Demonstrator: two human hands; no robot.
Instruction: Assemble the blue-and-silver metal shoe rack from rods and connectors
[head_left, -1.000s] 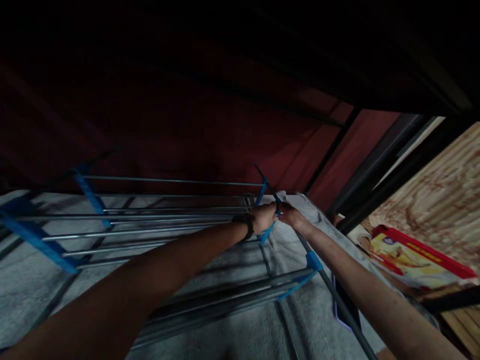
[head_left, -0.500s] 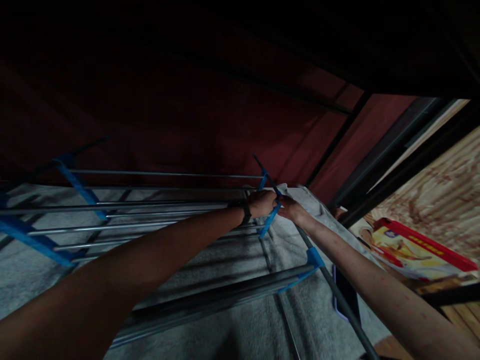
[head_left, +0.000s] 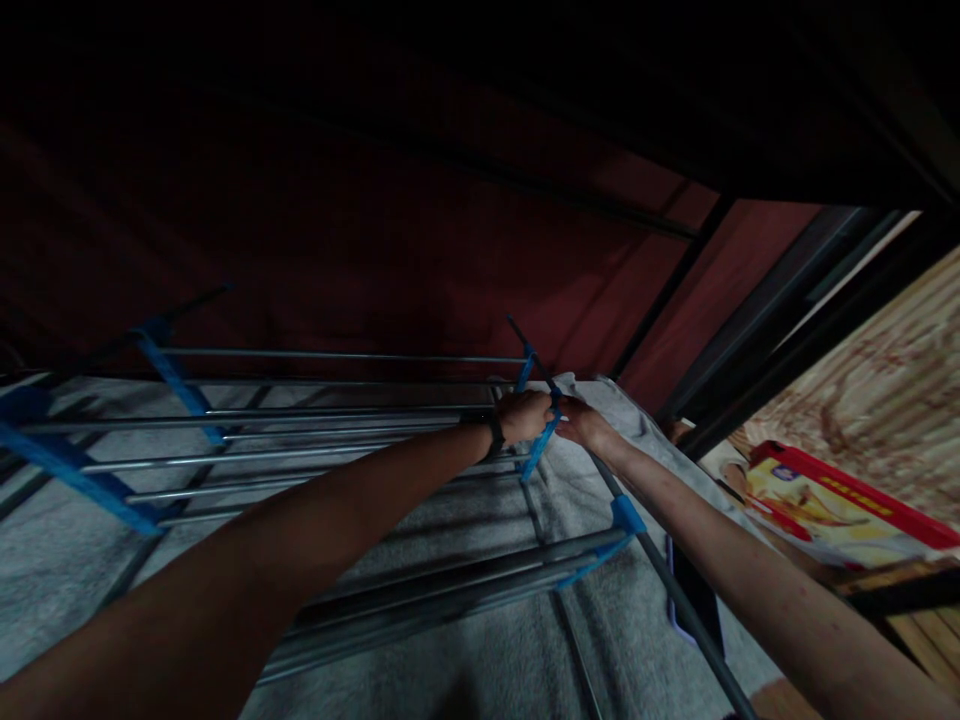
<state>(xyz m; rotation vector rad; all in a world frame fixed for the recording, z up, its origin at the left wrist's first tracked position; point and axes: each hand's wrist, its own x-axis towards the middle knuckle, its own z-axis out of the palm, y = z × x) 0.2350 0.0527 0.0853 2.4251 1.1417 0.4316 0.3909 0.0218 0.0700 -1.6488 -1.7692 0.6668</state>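
A rack of grey metal tubes (head_left: 300,462) with blue plastic brackets (head_left: 540,450) lies on a grey blanket (head_left: 457,650). My left hand (head_left: 526,414), with a dark band on its wrist, is closed around the middle bracket at the rack's right side. Right beside it, my right hand (head_left: 583,424) closes its fingers on the same spot, where the bracket meets a long dark side pole (head_left: 675,590). Fingertips of both hands are partly hidden. Nearer to me, another blue bracket (head_left: 628,516) sits on that pole and carries several tubes.
Behind the rack hangs a dark red curtain-like wall (head_left: 420,270). A phone-like dark object with a pale edge (head_left: 682,590) lies under my right forearm. To the right are a red and yellow package (head_left: 840,495) and a black frame bar (head_left: 675,290).
Both hands stay at the same bracket and pole. The view has shifted slightly, so the rack's left end appears a little further right and lower.
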